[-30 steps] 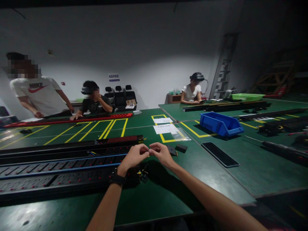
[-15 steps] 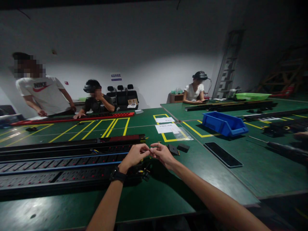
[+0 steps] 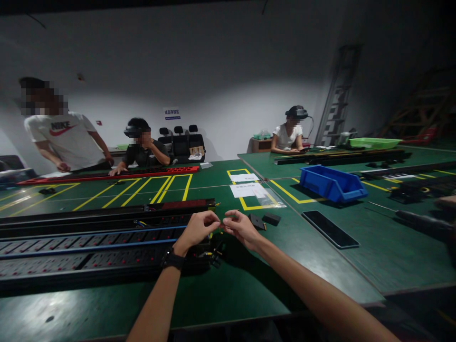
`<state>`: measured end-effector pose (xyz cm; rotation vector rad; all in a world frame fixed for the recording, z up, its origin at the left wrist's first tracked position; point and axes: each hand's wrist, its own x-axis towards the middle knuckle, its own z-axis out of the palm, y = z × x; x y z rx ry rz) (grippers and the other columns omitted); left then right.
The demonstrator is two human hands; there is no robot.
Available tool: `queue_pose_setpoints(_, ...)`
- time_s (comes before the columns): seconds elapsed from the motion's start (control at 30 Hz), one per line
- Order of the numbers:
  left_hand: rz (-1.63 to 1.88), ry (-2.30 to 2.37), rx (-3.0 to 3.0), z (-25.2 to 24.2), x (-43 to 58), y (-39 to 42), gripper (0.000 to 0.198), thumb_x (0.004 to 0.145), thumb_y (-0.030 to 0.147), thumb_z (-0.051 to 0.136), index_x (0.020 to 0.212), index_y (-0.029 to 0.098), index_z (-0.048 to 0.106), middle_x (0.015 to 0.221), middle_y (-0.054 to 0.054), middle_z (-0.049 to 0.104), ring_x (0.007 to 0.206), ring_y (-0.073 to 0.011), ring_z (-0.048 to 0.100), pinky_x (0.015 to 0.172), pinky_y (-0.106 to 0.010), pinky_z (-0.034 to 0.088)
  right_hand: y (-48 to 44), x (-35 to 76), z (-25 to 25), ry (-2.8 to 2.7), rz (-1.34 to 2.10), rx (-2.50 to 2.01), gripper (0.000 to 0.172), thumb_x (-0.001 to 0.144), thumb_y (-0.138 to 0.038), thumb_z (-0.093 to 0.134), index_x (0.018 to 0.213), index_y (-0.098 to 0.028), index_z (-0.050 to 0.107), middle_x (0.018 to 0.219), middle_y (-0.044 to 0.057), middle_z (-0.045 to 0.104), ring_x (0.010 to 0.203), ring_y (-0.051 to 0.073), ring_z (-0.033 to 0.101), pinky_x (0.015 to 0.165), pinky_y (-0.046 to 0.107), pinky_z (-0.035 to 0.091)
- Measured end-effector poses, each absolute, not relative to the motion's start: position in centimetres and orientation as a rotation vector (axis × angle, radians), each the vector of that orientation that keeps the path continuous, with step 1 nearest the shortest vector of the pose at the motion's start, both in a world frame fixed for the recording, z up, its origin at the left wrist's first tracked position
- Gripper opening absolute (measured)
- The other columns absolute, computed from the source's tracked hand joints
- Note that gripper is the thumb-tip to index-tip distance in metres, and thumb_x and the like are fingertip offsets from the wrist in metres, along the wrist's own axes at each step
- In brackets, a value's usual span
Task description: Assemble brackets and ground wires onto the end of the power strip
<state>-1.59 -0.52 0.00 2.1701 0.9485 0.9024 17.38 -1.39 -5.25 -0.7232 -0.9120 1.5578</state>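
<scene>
My left hand point(image 3: 201, 229) is closed in a pinch above the right end of the long black socket strips point(image 3: 131, 257). Facing it, my right hand point(image 3: 242, 229) also pinches, its fingertips a small gap from the left ones. Whatever lies between the fingers is too small to name. Below the hands, loose wires and connectors point(image 3: 215, 254) stick out of the strip ends. Just right of my right hand lie two small black blocks, one of them a flat block point(image 3: 271, 219).
A phone point(image 3: 330, 229) lies on the green table point(image 3: 285, 270) to the right, with a blue bin point(image 3: 331, 184) behind it. A screwdriver-like tool point(image 3: 409, 216) is at far right. Paper sheets point(image 3: 247, 190) lie ahead. Several people point(image 3: 67, 140) are across the table.
My left hand has moved slightly left, so the gap between my two hands' fingertips is a little wider. My right hand has hardly moved.
</scene>
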Motion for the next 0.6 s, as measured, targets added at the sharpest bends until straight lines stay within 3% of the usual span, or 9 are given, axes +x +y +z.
queue_pose_setpoints(0.27, 1.126, 1.014, 2.071, 0.8, -3.8, 0.0, 0.021, 0.081, 0.035, 0.068, 0.089, 0.015, 0.066, 0.082, -0.003, 0.072, 0.072, -0.0144, 0.066, 0.067, -0.025, 0.053, -0.5, 17.9, -6.0, -0.881, 1.456, -0.878, 0.036, 0.067, -0.039, 0.088, 0.083, -0.017, 0.063, 0.069, -0.004, 0.06, 0.051, 0.005, 0.053, 0.048, 0.018, 0.043)
queue_pose_setpoints(0.4, 0.981, 1.065, 2.227, 0.1, -4.9, 0.6, 0.01, 0.078, 0.022, 0.062, 0.085, 0.017, 0.067, 0.08, -0.002, 0.072, 0.074, -0.0143, 0.067, 0.072, -0.025, 0.053, -0.1, 18.2, -6.5, -0.843, 1.43, -0.98, 0.028, 0.069, -0.033, 0.083, 0.078, -0.017, 0.062, 0.064, -0.005, 0.056, 0.047, 0.005, 0.047, 0.043, 0.017, 0.036)
queue_pose_setpoints(0.6, 0.797, 1.162, 2.42, -0.6, -5.0, 0.8, 0.018, 0.071, 0.013, 0.057, 0.082, 0.017, 0.07, 0.081, -0.002, 0.071, 0.074, -0.0148, 0.065, 0.071, -0.024, 0.049, 0.1, 18.1, -6.7, -0.888, 1.406, -1.033, 0.022, 0.073, -0.033, 0.076, 0.079, -0.016, 0.063, 0.061, -0.006, 0.053, 0.045, 0.005, 0.044, 0.043, 0.018, 0.033)
